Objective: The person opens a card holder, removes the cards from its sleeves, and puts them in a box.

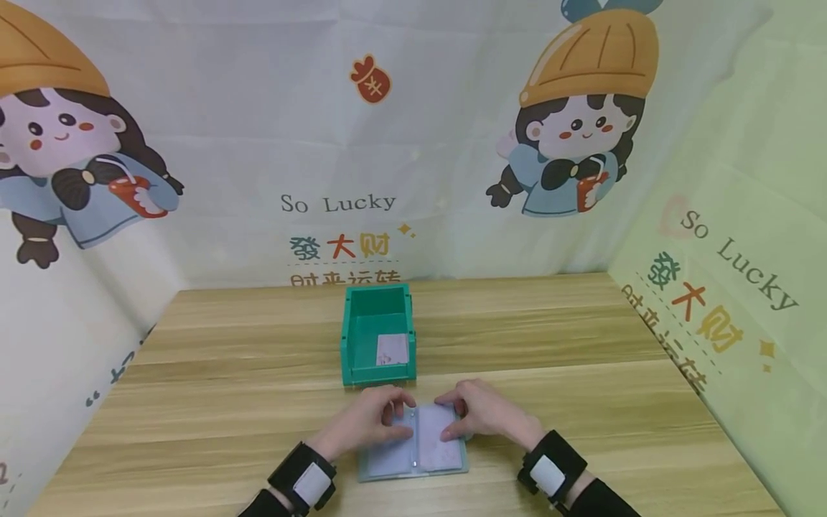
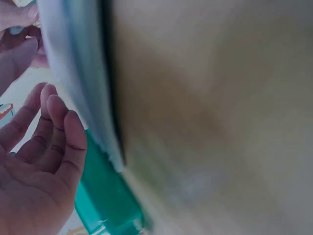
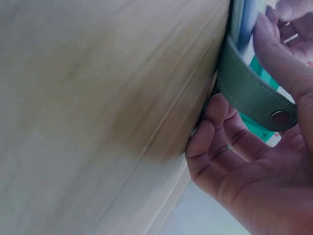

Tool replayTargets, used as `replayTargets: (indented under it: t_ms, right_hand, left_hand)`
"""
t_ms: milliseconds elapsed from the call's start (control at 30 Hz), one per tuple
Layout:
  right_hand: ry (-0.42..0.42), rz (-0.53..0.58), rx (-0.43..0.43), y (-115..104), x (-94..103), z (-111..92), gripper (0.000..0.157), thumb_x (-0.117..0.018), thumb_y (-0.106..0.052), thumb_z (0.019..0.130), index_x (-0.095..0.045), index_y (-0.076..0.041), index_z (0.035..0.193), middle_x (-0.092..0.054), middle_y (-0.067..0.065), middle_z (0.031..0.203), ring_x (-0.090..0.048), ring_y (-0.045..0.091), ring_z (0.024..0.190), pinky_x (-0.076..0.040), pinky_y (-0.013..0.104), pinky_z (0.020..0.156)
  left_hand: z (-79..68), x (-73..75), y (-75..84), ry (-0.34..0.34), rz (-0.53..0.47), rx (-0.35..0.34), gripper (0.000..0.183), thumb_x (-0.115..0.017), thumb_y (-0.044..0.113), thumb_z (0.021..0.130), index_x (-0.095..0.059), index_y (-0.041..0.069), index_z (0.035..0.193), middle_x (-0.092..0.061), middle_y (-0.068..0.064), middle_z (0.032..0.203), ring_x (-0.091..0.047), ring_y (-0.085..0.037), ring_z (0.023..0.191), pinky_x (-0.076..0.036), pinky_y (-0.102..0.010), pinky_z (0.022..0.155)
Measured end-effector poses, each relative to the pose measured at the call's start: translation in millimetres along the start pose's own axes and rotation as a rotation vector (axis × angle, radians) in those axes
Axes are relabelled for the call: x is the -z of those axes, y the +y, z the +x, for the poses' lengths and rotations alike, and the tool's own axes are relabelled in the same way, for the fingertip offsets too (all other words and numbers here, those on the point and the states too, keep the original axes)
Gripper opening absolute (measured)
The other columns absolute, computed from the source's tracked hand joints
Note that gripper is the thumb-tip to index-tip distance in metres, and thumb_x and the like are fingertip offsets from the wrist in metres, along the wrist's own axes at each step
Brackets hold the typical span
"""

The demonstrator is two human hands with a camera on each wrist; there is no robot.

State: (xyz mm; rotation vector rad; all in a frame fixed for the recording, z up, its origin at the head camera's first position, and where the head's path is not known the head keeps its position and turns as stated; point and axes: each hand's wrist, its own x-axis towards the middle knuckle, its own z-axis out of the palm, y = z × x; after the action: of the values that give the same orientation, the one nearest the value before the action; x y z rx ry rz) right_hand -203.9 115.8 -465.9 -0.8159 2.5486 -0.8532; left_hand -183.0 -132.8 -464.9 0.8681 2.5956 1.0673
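A small ring binder (image 1: 413, 470) with a pale green cover lies spread flat on the table, pale pages on both sides of its metal spine. My left hand (image 1: 381, 416) hovers over the upper left page, fingers bent loosely, nothing seen between them. At the right side, my right hand (image 1: 478, 413) has its thumb on the right page (image 1: 439, 449) and its index finger near the top edge. In the right wrist view, the other fingers meet the table beside the cover, and the green strap (image 3: 252, 90) with a round snap passes between thumb and fingers.
A green plastic bin (image 1: 377, 377) stands just beyond the binder, with a pale printed card (image 1: 393, 350) inside. The wood-grain table (image 1: 226, 402) stretches to both sides. Printed cloth (image 1: 446, 143) hangs behind and at the sides.
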Motion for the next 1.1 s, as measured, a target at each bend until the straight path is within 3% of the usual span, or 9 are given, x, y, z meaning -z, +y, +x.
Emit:
replayTargets:
  t_ms: [233, 433, 700, 1100]
  right_hand:
    - [0.009, -0.035, 0.006, -3, 2.2, 1, 0.048, -0.085, -0.027, 0.079, -0.073, -0.005, 0.119, -0.062, 0.0, 0.091, -0.049, 0.011, 0.078, -0.041, 0.022, 0.066]
    - [0.054, -0.06, 0.041, -3, 2.1, 2, 0.04, -0.085, -0.026, 0.08, -0.075, -0.003, 0.111, -0.065, 0.001, 0.088, -0.051, 0.009, 0.075, -0.042, 0.022, 0.065]
    - [0.087, -0.054, 0.014, -3, 2.3, 6, 0.028, -0.081, -0.028, 0.084, -0.073, -0.008, 0.101, -0.062, -0.003, 0.08, -0.052, 0.008, 0.07, -0.04, 0.022, 0.061]
    - [0.087, -0.013, -0.006, -3, 3.2, 13, 0.018, -0.08, -0.027, 0.084, -0.07, -0.013, 0.089, -0.063, -0.004, 0.081, -0.054, 0.01, 0.073, -0.043, 0.024, 0.063]
  left_hand:
    - [-1.1, -3.6, -2.0, -0.053, -0.015, 0.043, 0.061, -0.087, 0.019, 0.076, -0.06, 0.002, 0.128, -0.06, -0.001, 0.093, -0.05, -0.01, 0.08, -0.041, -0.02, 0.07]
    - [2.9, -2.2, -1.7, -0.091, -0.029, 0.109, 0.075, -0.088, 0.016, 0.073, -0.054, -0.003, 0.138, -0.06, -0.001, 0.092, -0.05, -0.01, 0.08, -0.041, -0.021, 0.071]
    - [9.1, -4.1, -0.9, -0.11, 0.012, 0.147, 0.072, -0.089, 0.015, 0.071, -0.058, 0.001, 0.135, -0.057, 0.002, 0.09, -0.048, -0.01, 0.078, -0.039, -0.022, 0.068]
    - [7.4, -3.9, 2.8, -0.091, -0.006, 0.13, 0.066, -0.089, 0.012, 0.07, -0.061, 0.001, 0.128, -0.057, 0.0, 0.09, -0.047, -0.013, 0.077, -0.036, -0.022, 0.066]
